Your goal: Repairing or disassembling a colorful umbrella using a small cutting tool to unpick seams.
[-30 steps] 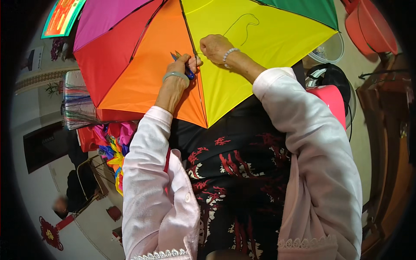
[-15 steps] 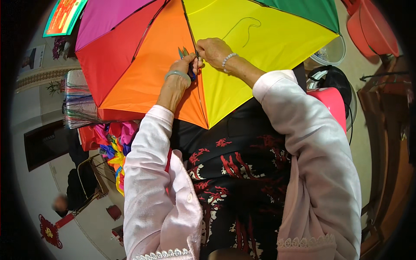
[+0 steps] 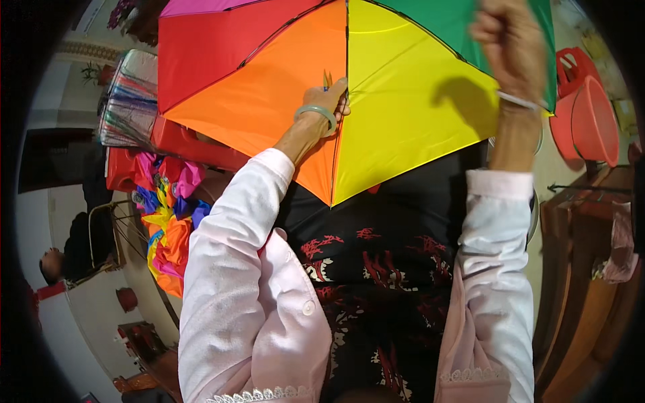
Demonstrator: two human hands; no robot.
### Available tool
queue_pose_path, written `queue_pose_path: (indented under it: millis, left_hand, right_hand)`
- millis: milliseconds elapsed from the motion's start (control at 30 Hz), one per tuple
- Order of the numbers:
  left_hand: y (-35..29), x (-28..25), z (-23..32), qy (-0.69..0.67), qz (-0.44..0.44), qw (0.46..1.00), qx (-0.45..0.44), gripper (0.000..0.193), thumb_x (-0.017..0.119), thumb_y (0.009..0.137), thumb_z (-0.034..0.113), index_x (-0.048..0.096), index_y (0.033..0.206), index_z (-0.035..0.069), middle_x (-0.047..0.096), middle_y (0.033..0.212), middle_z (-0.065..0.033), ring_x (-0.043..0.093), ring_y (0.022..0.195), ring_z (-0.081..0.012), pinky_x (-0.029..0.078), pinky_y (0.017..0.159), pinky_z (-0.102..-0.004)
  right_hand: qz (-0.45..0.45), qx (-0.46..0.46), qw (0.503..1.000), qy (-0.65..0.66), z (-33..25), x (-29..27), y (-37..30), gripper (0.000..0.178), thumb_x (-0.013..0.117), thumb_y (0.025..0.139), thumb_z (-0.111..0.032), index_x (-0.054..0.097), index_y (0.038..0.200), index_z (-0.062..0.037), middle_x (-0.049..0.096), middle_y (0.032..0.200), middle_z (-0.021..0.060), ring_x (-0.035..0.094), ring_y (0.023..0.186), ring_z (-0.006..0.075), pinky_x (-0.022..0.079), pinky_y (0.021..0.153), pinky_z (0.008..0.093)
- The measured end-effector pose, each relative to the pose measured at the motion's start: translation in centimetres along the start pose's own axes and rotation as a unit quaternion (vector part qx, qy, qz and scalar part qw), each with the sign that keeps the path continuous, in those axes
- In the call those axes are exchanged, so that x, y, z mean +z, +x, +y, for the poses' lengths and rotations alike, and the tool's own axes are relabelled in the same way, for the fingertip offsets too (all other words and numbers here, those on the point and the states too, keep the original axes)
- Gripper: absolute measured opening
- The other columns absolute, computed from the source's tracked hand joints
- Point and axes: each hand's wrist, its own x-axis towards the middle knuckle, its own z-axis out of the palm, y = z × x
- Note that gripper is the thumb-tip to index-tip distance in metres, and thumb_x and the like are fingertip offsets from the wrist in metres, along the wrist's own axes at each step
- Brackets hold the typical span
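A multicoloured umbrella (image 3: 396, 127) lies spread over my lap, its inner side and dark ribs facing me. My left hand (image 3: 327, 101), a pale bangle at its wrist, is closed at the rib between the orange and yellow panels. Small scissors (image 3: 327, 79) are tucked in it, their blades pointing away from me. Raised above the green panel at the right is my right hand (image 3: 510, 50), blurred by motion, its fingers curled together. Whatever they pinch is too smeared to make out. A faint thread (image 3: 383, 31) curves across the yellow panel, and the right hand's shadow falls there too.
Left of the umbrella are a bundle in clear wrapping (image 3: 127, 97) and a heap of bright folded fabric (image 3: 168, 221). Red tubs (image 3: 584, 121) and wooden furniture (image 3: 578, 269) stand at the right. Another person (image 3: 87, 248) sits at the far left.
My right hand has left the rib and swung up to the right, away from the left hand. The left hand keeps its grip at the rib. The view has shifted slightly.
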Motion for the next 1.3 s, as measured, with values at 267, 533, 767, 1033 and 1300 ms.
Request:
queue_pose_path:
  millis: [267,533,767,1033,1300]
  left_hand:
    - [-0.2,0.5,1.1,0.225,-0.003,0.974,0.004,0.019,0.056,0.075,0.014,0.049,0.061,0.002,0.051,0.052,-0.0061,0.045,0.039,-0.0124,0.033,0.034,-0.0262]
    - [0.0,-0.4,0.3,0.031,-0.049,0.997,-0.045,0.017,0.051,0.079,0.01,0.051,0.064,0.0,0.053,0.053,-0.0072,0.044,0.039,-0.011,0.031,0.034,-0.0282]
    - [1.1,-1.1,-0.3,0.036,-0.06,0.997,-0.039,0.022,0.048,0.082,0.012,0.052,0.064,0.0,0.054,0.055,-0.0071,0.044,0.039,-0.0112,0.03,0.035,-0.0274]
    - [0.6,-1.0,0.1,0.028,-0.065,0.996,-0.047,0.025,0.048,0.083,0.014,0.052,0.063,0.0,0.055,0.055,-0.0074,0.043,0.039,-0.0118,0.031,0.036,-0.0271]
    - [1.2,-0.9,-0.4,-0.019,-0.083,0.995,-0.054,0.024,0.047,0.085,0.012,0.051,0.066,-0.002,0.054,0.057,-0.0103,0.043,0.04,-0.0143,0.036,0.04,-0.0232]
  right_hand:
    - [0.199,-0.002,0.849,-0.489,-1.8,8.5,-1.7,0.013,0.048,0.085,-0.015,0.053,0.089,-0.0026,0.038,0.058,-0.0013,0.039,0.045,0.0064,0.037,0.042,0.0209]
    - [-0.016,0.269,0.479,-0.835,14.9,-1.6,-3.8,0.013,0.05,0.077,-0.014,0.059,0.079,-0.0045,0.061,0.078,0.015,0.06,0.077,0.0277,0.047,0.065,0.0359]
    - [-0.058,0.28,0.407,-0.867,17.4,-0.9,-5.5,0.015,0.051,0.078,-0.012,0.059,0.087,-0.004,0.061,0.083,0.0162,0.06,0.08,0.0284,0.048,0.067,0.0364]
    - [-0.076,0.266,0.448,-0.85,17.2,-1.1,-6.0,0.009,0.052,0.074,-0.011,0.057,0.078,-0.0043,0.059,0.072,0.0148,0.058,0.073,0.0305,0.046,0.061,0.0386]
    - [-0.089,0.22,0.508,-0.828,17.5,-2.3,-6.1,0.013,0.05,0.077,-0.012,0.057,0.082,-0.0026,0.06,0.081,0.0172,0.059,0.08,0.0308,0.047,0.066,0.0382]
